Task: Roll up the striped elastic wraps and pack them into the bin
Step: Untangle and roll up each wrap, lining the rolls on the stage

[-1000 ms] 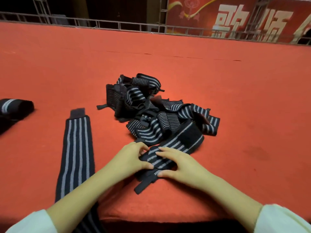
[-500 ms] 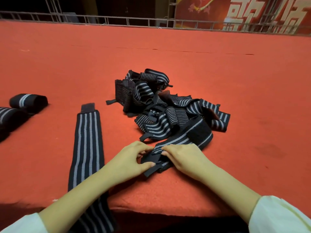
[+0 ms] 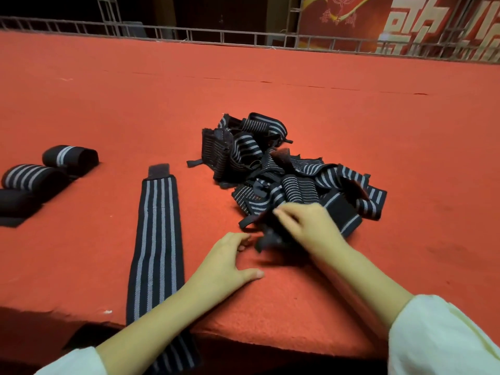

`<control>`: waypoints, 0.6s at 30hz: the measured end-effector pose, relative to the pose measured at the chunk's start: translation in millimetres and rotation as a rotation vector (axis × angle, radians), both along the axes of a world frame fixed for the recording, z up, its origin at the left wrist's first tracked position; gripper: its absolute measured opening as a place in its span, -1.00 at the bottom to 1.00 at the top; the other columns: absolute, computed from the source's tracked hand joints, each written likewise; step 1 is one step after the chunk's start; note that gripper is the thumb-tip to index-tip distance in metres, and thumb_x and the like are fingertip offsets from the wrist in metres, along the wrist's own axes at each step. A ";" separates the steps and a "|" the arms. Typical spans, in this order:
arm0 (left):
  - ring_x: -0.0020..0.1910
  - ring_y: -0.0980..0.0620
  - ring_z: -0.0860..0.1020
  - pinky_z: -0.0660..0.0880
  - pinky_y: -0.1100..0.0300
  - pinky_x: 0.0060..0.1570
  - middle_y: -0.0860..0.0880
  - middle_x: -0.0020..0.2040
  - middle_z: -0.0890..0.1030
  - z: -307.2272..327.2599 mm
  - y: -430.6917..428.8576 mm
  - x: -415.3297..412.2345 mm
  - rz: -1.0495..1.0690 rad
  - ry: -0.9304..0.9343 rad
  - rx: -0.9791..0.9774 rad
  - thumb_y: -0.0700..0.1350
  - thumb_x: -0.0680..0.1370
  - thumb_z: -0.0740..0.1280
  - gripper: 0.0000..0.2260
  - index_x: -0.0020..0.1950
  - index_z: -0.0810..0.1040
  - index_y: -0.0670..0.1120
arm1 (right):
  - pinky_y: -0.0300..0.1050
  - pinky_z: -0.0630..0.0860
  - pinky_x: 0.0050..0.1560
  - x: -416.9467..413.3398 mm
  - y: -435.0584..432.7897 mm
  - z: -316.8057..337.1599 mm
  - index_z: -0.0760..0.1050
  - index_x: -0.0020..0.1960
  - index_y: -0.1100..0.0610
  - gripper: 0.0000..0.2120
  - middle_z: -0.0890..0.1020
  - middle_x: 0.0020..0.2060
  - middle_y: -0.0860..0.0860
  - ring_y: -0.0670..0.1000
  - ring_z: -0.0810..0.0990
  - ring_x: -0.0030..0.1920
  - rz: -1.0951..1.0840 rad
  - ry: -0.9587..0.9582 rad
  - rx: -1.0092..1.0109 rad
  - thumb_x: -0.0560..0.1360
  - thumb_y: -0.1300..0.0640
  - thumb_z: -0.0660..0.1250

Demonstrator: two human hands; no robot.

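The person stands at the near edge of a red-covered table [image 3: 81,104], white sleeves [image 3: 438,336] pushed back from both wrists, and the two hands are apart. The right hand [image 3: 308,226] lies on top of a loose wrap [image 3: 342,216] at the near side of the heap of wraps [image 3: 284,180], its fingers bent down onto the dark cloth; it is smeared with motion, so I cannot tell whether it grips the wrap or only presses on it. The left hand [image 3: 227,263] rests on the red cloth just to the left, fingers loosely curled and thumb stretched out, holding nothing; its fingertips come close to the wrap's near end, though I cannot tell if they touch. The heap itself sits about the middle of the table, a tangle of black bands with grey stripes. To the left of it a flat wrap [image 3: 158,226] is laid out straight, its plain dark tab pointing away and its near end hanging over the table edge beneath the left forearm. Farther left, well apart from the heap, rolled wraps [image 3: 70,156] lie side by side in a small cluster. Behind the table runs a metal railing [image 3: 216,36], and beyond it hangs a red banner [image 3: 338,20] with large pale characters.
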State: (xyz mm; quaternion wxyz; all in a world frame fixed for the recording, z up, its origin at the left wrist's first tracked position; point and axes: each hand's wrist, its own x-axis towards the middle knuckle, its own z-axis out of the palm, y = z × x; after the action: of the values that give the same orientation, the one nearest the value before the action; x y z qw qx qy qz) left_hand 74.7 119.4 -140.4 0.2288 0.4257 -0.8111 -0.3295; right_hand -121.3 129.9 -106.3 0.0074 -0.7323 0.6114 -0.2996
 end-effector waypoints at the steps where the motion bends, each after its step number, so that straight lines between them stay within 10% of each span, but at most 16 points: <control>1: 0.17 0.17 0.44 0.35 0.28 0.28 0.09 0.15 0.44 -2.4 1.0 -0.7 0.018 0.008 0.005 -0.01 0.35 0.56 -0.35 0.36 0.38 0.01 | -0.06 0.48 -0.19 -5.7 -3.7 7.0 0.57 -0.20 0.08 -0.72 0.65 -0.33 -0.04 0.03 0.62 -0.24 -0.055 -0.124 0.007 0.55 -0.01 0.18; 6: 0.11 0.19 0.48 0.36 0.54 0.02 0.06 0.17 0.49 21.7 -10.2 -12.7 0.127 0.285 0.130 0.05 0.41 0.48 -0.49 0.30 0.39 0.05 | -0.29 0.47 -0.21 -16.0 6.8 29.7 0.63 -0.17 0.05 -0.83 0.66 -0.31 -0.13 -0.22 0.56 -0.24 0.029 -0.698 0.176 0.56 0.17 0.31; 11: 0.04 0.13 0.61 0.53 0.03 0.17 0.05 0.01 0.65 53.1 -14.1 -48.6 0.149 0.512 0.279 0.41 0.22 0.38 -0.41 0.07 0.55 0.05 | -0.22 0.57 -0.05 -9.3 20.5 39.9 0.64 0.00 0.22 -0.87 0.71 -0.13 0.05 -0.08 0.66 -0.10 0.077 -0.870 0.131 0.53 0.25 0.33; 14: 0.02 0.23 0.59 0.52 0.21 0.11 0.14 -0.01 0.65 53.4 -3.9 -65.4 0.141 0.461 0.209 0.32 0.23 0.46 -0.46 0.08 0.54 0.06 | -0.40 0.46 -0.32 -8.7 25.5 41.7 0.62 -0.02 0.29 -0.88 0.66 -0.41 -0.09 -0.23 0.58 -0.39 0.031 -0.911 0.148 0.53 0.31 0.30; 18: -0.37 0.28 0.53 0.43 0.46 -0.35 -0.03 -0.15 0.57 51.4 -8.8 -66.8 0.167 0.486 0.197 -0.15 0.41 0.52 -0.55 0.20 0.38 -0.05 | -0.29 0.52 -0.20 -21.0 27.9 41.8 0.65 -0.09 0.24 -0.87 0.70 -0.29 -0.03 -0.14 0.63 -0.24 -0.029 -0.977 0.120 0.53 0.28 0.31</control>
State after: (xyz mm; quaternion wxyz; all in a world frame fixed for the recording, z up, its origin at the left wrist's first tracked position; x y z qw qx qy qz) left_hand 7.9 110.7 -89.0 0.4008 0.4198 -0.6584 -0.4793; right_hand -142.3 157.8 -64.5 0.3314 -0.4957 0.5628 -0.5724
